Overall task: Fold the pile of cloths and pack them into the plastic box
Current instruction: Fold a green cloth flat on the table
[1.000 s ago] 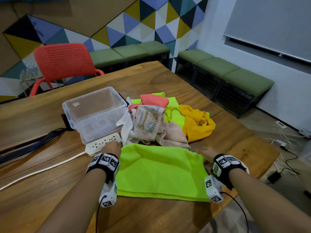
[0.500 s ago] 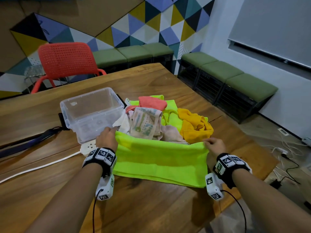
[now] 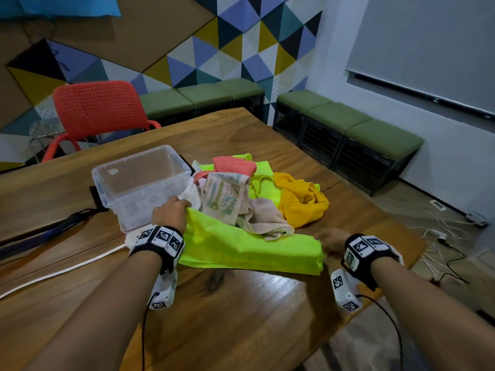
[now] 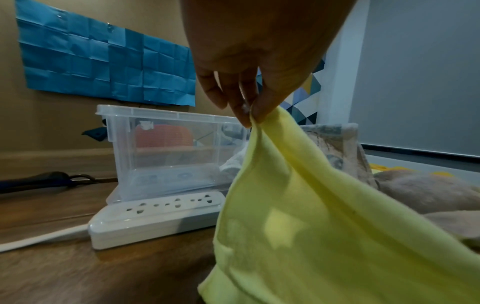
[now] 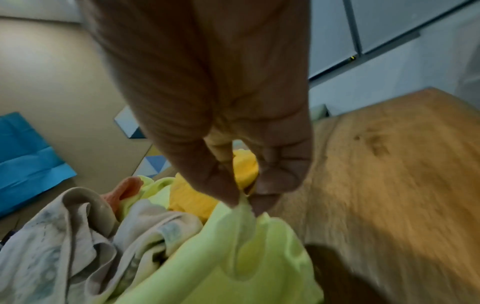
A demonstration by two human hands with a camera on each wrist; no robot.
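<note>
A neon yellow-green cloth (image 3: 249, 247) lies half lifted on the wooden table in front of me. My left hand (image 3: 171, 212) pinches its far left corner (image 4: 253, 121) just above the table, beside the clear plastic box (image 3: 139, 183). My right hand (image 3: 330, 241) pinches the far right corner (image 5: 244, 202), lower and nearer to me. Behind the cloth sits the pile (image 3: 254, 194): a printed beige cloth, a pink one, another yellow-green one and an orange-yellow one. The box holds no cloths.
A white power strip (image 4: 158, 214) with its cord lies against the box's near side, under my left wrist. A dark strap (image 3: 40, 234) runs along the table's left. A red chair (image 3: 99, 111) stands behind the table. The table's right edge is close to my right wrist.
Both hands took hold of the cloth's far corners, raised the far edge off the table and are drawing it back toward me; the right corner has come lower and nearer than the left.
</note>
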